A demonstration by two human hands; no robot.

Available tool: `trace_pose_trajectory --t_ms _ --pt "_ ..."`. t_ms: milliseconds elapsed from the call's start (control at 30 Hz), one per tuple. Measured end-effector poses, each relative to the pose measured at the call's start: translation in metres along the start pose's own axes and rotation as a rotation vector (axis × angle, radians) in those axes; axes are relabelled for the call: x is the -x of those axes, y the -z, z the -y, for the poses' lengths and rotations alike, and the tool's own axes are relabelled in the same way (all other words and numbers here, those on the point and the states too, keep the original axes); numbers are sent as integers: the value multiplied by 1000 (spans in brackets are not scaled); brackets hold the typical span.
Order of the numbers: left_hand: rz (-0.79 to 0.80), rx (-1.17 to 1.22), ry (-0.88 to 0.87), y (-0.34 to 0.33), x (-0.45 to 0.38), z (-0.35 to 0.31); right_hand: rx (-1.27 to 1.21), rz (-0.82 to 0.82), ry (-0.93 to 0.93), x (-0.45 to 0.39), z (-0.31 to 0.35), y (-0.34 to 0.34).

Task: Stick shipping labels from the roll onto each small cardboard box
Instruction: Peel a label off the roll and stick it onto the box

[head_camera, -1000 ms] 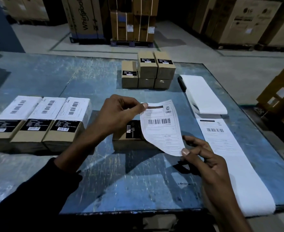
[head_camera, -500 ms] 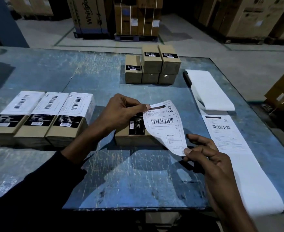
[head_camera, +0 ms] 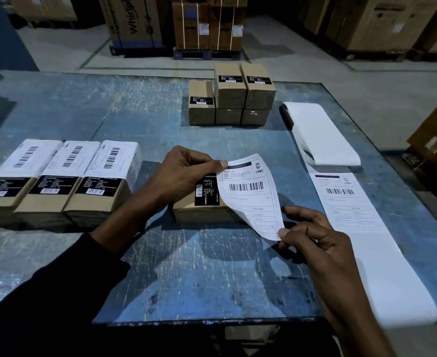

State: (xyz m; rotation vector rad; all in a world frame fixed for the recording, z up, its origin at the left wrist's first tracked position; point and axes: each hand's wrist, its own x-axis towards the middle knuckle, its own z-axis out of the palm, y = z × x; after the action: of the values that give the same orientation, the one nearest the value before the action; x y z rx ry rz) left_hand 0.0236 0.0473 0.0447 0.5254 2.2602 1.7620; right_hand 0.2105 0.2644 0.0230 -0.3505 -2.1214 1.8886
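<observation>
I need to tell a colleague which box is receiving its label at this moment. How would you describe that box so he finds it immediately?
On the blue table, look at the near middle, between the hands. The box lies alone under the label. Unlike the three boxes at left, it has no white label on top.

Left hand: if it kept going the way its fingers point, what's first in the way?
The left hand points right, pinching the top corner of the peeled label. Past that label, the backing strip on the table looks to come next, though it lies lower, so depth is uncertain.
</observation>
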Motion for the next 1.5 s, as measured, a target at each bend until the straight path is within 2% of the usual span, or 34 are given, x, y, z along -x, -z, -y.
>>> trace_pose_trajectory --t_ms 1500 --pt "24 -49 -26 1 -4 8 39 27 21 -1 4 -2"
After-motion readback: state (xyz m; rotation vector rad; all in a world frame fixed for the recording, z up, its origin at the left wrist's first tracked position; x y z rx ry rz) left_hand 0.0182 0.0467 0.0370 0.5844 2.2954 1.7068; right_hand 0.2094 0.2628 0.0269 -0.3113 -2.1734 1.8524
